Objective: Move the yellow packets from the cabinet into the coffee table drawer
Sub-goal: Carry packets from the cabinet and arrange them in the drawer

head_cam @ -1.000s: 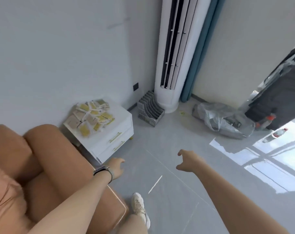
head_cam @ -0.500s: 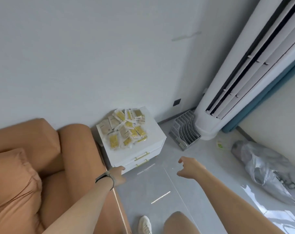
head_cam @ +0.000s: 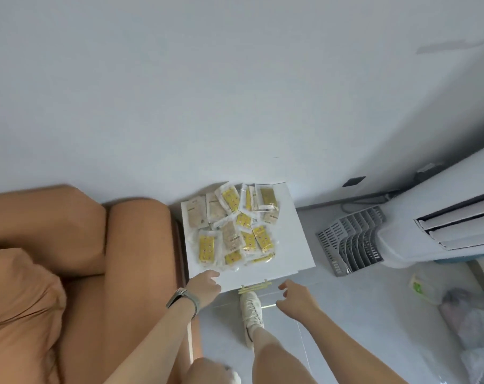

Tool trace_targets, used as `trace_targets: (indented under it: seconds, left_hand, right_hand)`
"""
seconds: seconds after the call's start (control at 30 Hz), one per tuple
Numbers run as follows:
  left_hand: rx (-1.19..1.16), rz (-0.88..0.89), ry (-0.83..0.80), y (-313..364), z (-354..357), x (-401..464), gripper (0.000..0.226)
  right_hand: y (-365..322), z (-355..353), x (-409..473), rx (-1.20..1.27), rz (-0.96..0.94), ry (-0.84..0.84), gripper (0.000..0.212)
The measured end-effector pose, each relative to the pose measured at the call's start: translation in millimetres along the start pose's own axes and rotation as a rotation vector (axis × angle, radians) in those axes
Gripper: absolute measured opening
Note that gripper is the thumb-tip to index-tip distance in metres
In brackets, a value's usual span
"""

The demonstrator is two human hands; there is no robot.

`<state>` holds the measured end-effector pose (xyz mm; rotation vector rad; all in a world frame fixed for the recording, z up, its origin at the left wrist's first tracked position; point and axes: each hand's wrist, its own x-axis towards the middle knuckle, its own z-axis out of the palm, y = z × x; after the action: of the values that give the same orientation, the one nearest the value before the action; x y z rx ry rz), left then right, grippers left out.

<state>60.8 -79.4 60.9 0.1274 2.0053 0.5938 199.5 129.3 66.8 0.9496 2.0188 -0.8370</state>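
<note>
Viewed from above, standing at a white cabinet [head_cam: 285, 256] set against a pale wall, between an orange sofa [head_cam: 77, 273] on the left and a white floor-standing air conditioner [head_cam: 440, 225] on the right.

Yellow packets [head_cam: 232, 228]: piled loose on the cabinet top, overlapping, toward the rear and left portion of the surface. Some face up showing yellow print, others showing a beige side. Front right portion of the top bare. None in either hand.

Left hand [head_cam: 204, 288]: at the front left corner of the cabinet top, fingers loosely curled, tips at the near edge just short of the nearest packet. Holding nothing. Watch band [head_cam: 184, 299] on the wrist.

Right hand [head_cam: 297, 299]: in front of the cabinet, just right of the gold drawer handles [head_cam: 256, 286], fingers spread and partly bent, holding nothing. Contact with the cabinet front cannot be told.

White sneaker [head_cam: 252, 314] on the grey floor directly below the handles. Grey slotted rack [head_cam: 351, 242] on the floor between cabinet and air conditioner. Crumpled plastic bag [head_cam: 473, 328] at far right.
</note>
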Motion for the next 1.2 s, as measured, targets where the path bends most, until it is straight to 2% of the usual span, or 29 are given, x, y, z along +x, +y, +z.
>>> trace_targets:
  seconds: [0.17, 0.37, 0.47, 0.6, 0.8, 0.93, 1.03, 1.1, 1.2]
  left_hand:
    - [-0.105, -0.081, -0.012, -3, 12, 67, 0.04]
    - [-0.314, -0.165, 0.029, -16, 10, 128, 0.028]
    - [-0.354, -0.162, 0.056, -18, 10, 150, 0.022]
    - [-0.379, -0.109, 0.052, -19, 11, 174, 0.025]
    - [-0.388, -0.097, 0.052, -22, 8, 195, 0.02]
    - [-0.413, -0.082, 0.05, -19, -2, 200, 0.024]
    - [-0.444, -0.076, 0.059, -15, -5, 201, 0.015]
    - [-0.462, -0.078, 0.063, -13, -5, 202, 0.018]
    - [-0.503, -0.079, 0.063, -10, -2, 200, 0.02]
  right_hand:
    - [-12, -3, 90, -0.016, 0.027, -0.011, 0.043]
    - [-33, -1, 181, 0.195, 0.018, 0.163, 0.042]
    - [-36, 1, 214, 0.311, 0.027, 0.244, 0.051]
    - [-34, 9, 246, 0.371, 0.054, 0.236, 0.073]
    - [-30, 16, 265, 0.204, 0.058, 0.3, 0.093]
    - [-34, 5, 274, 0.163, 0.097, 0.274, 0.102]
    - [-36, -5, 280, 0.108, 0.191, 0.192, 0.1]
    - [-33, -10, 283, 0.104, 0.227, 0.124, 0.094]
    - [-24, -14, 279, 0.143, 0.164, 0.073, 0.069]
